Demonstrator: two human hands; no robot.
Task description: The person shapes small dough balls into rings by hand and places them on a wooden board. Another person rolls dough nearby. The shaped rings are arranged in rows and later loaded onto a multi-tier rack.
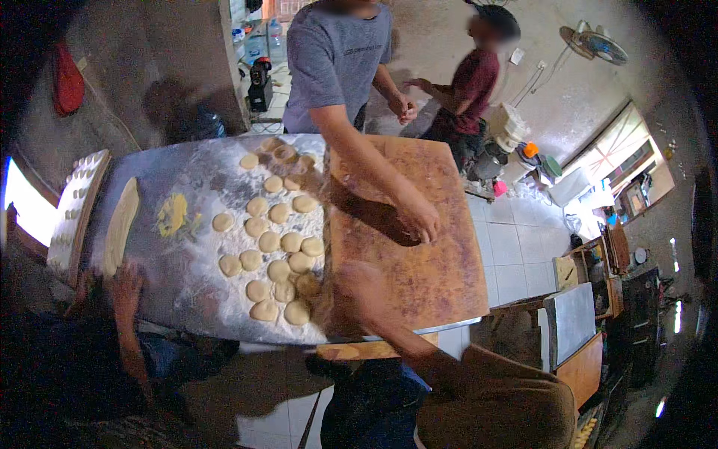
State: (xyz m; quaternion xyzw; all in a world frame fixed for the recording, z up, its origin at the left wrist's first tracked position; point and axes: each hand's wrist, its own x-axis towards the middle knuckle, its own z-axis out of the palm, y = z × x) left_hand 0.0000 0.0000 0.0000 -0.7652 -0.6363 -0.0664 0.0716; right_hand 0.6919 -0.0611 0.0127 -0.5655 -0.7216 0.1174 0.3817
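Note:
My right hand [360, 293], blurred by motion, is over the near left part of the brown wooden board [419, 288]. Its arm comes in from the lower right in a brown sleeve. The blur hides whether its fingers hold anything. Close to its left are several round pale dough pieces [297, 312] on the floured grey tabletop [198, 292]; some touch one another. My left hand does not show.
Across the table a person in a grey shirt reaches a hand [420, 218] over the board. At left, another person's hand [126, 288] is at a long dough strip [122, 224]. A tray [78, 217] holds small pieces. A person in maroon [476, 82] stands behind.

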